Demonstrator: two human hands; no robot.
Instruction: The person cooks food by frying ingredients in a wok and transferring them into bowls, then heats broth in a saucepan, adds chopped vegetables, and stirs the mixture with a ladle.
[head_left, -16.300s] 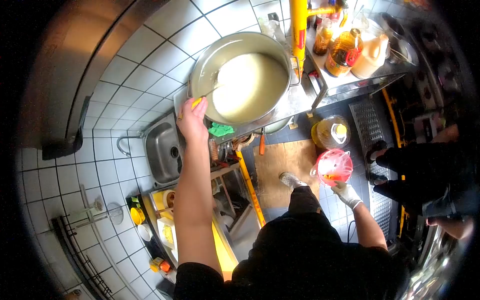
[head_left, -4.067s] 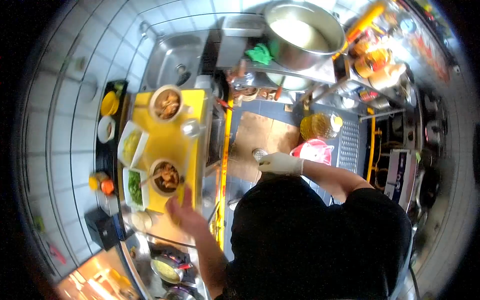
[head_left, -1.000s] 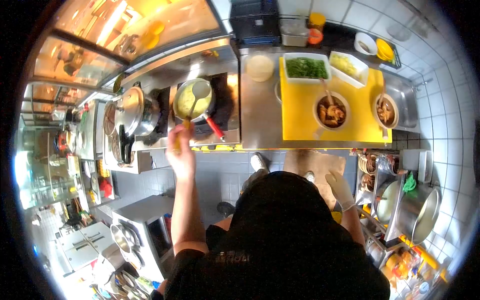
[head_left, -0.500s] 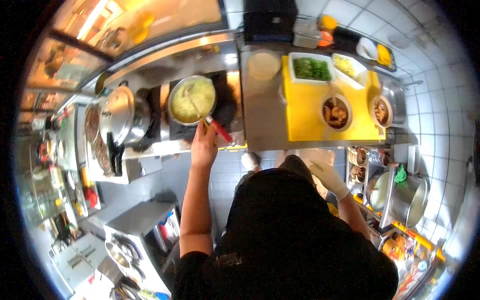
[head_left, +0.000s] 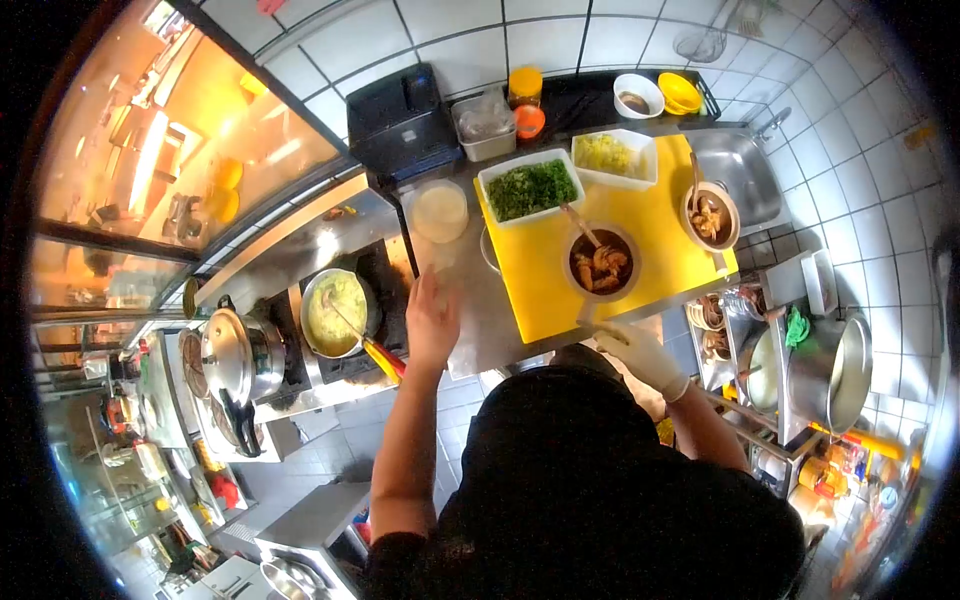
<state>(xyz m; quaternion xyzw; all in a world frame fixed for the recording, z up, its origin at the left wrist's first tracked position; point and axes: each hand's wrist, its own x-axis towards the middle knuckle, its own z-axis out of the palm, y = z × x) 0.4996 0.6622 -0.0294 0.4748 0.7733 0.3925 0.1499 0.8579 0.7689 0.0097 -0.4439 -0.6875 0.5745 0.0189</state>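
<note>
My left hand (head_left: pixel 433 322), bare with fingers stretched out, hovers over the steel counter (head_left: pixel 468 262), holding nothing. To its left a saucepan (head_left: pixel 338 312) of pale yellow-green food stands on the stove, a spoon leaning in it and its red handle (head_left: pixel 384 361) pointing toward me. My right hand (head_left: pixel 640 355), in a pale glove, reaches fingers-out to the front edge of the yellow cutting board (head_left: pixel 545 312). Its fingertips are close to the short handle of a small brown-filled pot (head_left: pixel 602 262); I cannot tell whether they touch. A spoon (head_left: pixel 582 226) rests in that pot.
A second small pot (head_left: pixel 709 216) sits at the board's right. Behind are a tray of chopped greens (head_left: pixel 528 190) and a tray of yellow pieces (head_left: pixel 615 158). A round pale lid-like disc (head_left: pixel 440 211) lies on the counter. A large lidded pot (head_left: pixel 242 352) occupies the left stove.
My left hand has let go at the saucepan and moved right over the counter. My right hand has risen to the board's front edge. The view has turned.
</note>
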